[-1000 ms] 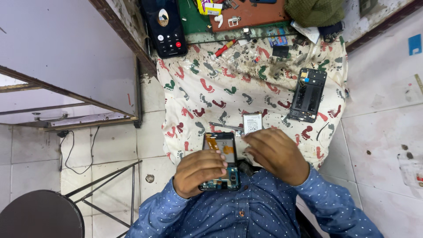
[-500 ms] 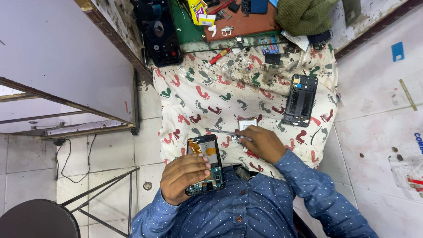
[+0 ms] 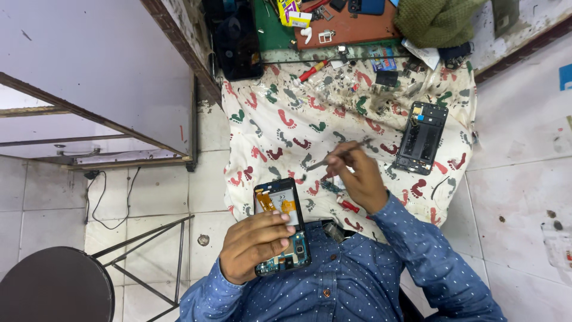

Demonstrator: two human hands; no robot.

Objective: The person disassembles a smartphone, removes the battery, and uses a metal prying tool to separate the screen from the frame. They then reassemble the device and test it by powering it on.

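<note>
While a round dark stool (image 3: pixel 53 286) sits at the lower left on the tiled floor, the left hand (image 3: pixel 253 244) wraps closed around an opened phone (image 3: pixel 281 226), fingers across its middle, with the exposed board and orange flex facing up just above the blue dotted shirt. Beside it, the right hand (image 3: pixel 357 176) pinches a pair of thin metal tweezers (image 3: pixel 339 154), tips pointing left over the footprint-patterned cloth (image 3: pixel 274 119). Further right, a black phone frame (image 3: pixel 421 138) lies flat on the cloth, well apart from both hands. A green knitted cloth (image 3: pixel 438 21) rests at the top right.
</note>
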